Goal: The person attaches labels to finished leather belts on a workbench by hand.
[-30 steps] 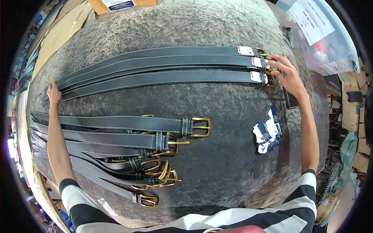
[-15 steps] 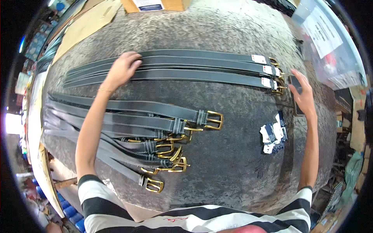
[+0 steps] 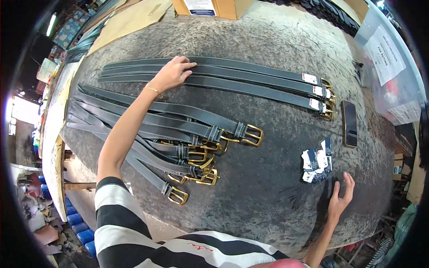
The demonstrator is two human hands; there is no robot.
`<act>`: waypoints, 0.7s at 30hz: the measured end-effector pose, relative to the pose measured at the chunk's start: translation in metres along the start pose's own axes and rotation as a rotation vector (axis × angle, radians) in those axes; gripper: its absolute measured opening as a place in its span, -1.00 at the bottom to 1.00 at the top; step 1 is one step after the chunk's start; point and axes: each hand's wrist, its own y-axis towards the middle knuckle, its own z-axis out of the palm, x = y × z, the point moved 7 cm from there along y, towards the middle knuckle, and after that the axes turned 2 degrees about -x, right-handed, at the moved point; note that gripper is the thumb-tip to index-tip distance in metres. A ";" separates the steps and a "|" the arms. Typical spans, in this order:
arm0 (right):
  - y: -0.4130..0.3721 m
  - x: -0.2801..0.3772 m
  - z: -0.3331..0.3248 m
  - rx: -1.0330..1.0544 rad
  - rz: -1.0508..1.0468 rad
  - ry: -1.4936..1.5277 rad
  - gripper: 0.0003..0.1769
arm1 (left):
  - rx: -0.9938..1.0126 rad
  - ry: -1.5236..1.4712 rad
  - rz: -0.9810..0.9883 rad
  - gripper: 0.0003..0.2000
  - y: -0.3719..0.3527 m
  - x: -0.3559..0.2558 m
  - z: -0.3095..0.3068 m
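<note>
My left hand [image 3: 175,73] rests on the upper row of dark belts [image 3: 250,80], which lie side by side with white tags [image 3: 309,79] near their gold buckles. Its fingers are spread and slightly bent, gripping nothing visible. Below it, a looser bunch of dark belts [image 3: 178,123] fans out with gold buckles [image 3: 253,135] toward the middle. My right hand [image 3: 342,195] hovers at the lower right, fingers apart and nothing in them. A small pile of white and dark tags [image 3: 317,161] lies just above and left of that hand.
A phone [image 3: 350,123] lies right of the buckles on the dark table [image 3: 263,192]. At the right back stands a clear plastic bin [image 3: 389,67] with paper labels. A cardboard box [image 3: 228,8] and brown sheets [image 3: 129,22] are at the far edge.
My right hand has moved down toward me from beside the buckles, uncovering the phone. The view has shifted, and my left hand is still at the upper belts, farther along toward the buckles.
</note>
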 end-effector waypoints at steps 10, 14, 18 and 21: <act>-0.007 -0.016 0.005 -0.014 0.137 0.033 -0.63 | -0.086 -0.058 -0.084 -0.61 0.070 -0.015 0.005; -0.012 -0.035 0.004 -0.033 0.238 0.165 -0.60 | 0.098 -0.109 -0.119 -0.63 0.102 -0.028 0.051; -0.010 -0.038 0.006 -0.044 0.302 0.266 -0.60 | -0.040 -0.036 -0.092 -0.64 0.101 -0.043 0.058; -0.009 -0.040 0.006 -0.107 0.295 0.375 -0.66 | -0.038 -0.014 -0.190 -0.61 0.099 -0.038 0.058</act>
